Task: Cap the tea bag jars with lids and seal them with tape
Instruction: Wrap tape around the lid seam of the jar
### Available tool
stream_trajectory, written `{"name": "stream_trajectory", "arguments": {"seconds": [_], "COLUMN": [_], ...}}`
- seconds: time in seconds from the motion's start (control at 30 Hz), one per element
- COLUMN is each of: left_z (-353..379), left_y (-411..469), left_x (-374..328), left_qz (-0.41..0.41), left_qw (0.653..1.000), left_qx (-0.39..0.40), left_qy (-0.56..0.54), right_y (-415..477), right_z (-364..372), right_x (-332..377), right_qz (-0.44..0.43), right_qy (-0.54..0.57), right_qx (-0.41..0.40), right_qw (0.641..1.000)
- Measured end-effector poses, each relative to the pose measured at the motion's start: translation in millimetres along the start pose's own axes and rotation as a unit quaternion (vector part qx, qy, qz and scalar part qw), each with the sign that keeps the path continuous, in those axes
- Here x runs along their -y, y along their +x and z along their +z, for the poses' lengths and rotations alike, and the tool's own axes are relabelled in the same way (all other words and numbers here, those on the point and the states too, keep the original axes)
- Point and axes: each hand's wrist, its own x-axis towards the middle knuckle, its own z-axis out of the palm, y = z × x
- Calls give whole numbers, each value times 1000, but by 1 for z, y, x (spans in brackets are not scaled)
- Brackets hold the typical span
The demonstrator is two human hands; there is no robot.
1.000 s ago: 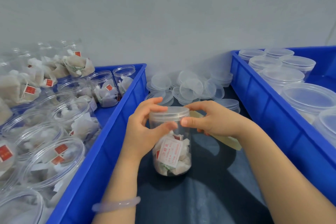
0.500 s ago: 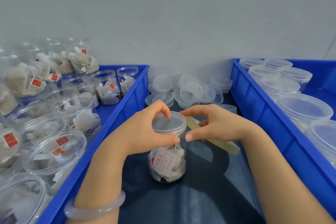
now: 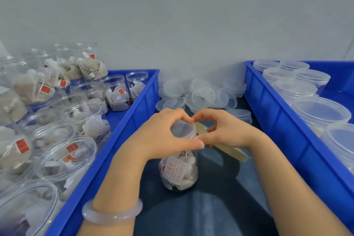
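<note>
I see the small clear plastic jar [image 3: 180,172] standing upright on the dark mat [image 3: 210,209], between the left blue crate [image 3: 134,120] and the right blue crate [image 3: 272,105]. It is packed with white tea bags, and a white paper tag with red print faces me. Its translucent round plastic lid [image 3: 183,128] sits level on the mouth. My left hand [image 3: 164,136] and right hand [image 3: 226,130] ring its rim, thumbs and forefingers meeting. Behind it a loose heap of matching lids [image 3: 203,95] lies by the wall. The left blue crate holds open-topped filled jars [image 3: 116,92], and the right blue crate holds lidded jars [image 3: 321,109].
</note>
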Motion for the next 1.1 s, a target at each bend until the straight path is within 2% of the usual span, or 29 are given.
{"name": "stream_trajectory", "arguments": {"seconds": [0.1, 0.2, 0.3, 0.4, 0.53, 0.6, 0.7, 0.8, 0.97, 1.1], "left_z": [3, 3, 11, 15, 8, 0, -1, 6, 7, 8], "left_y": [-1, -3, -2, 1, 5, 8, 17, 22, 23, 24], "left_x": [-10, -11, -14, -12, -10, -13, -19, -22, -18, -22], "left_qz": [17, -1, -25, -4, 2, -12, -39, -43, -31, -46], "left_qw": [998, 993, 990, 985, 990, 993, 987, 983, 986, 990], "left_qx": [16, 38, 10, -33, 14, 54, 89, 71, 76, 56], "left_qy": [60, 114, 141, 169, 141, 103, 127, 163, 146, 120], "right_y": [-8, -13, -13, -14, -18, -20, -22, -24, -27, -28], "right_z": [-10, -7, 4, 12, 21, 24, 25, 23, 23, 33], "right_x": [-1, 1, 2, 2, 1, 3, 6, 8, 9, 13], "right_qz": [19, 12, 14, 30, 14, 21, 43, 49, 44, 12], "right_qy": [-5, 7, -19, -62, -124, -135, -153, -166, -169, -190], "right_qx": [30, 58, 5, -87, -134, -128, -115, -124, -131, -171], "right_qw": [999, 998, 1000, 994, 983, 982, 981, 977, 976, 967]}}
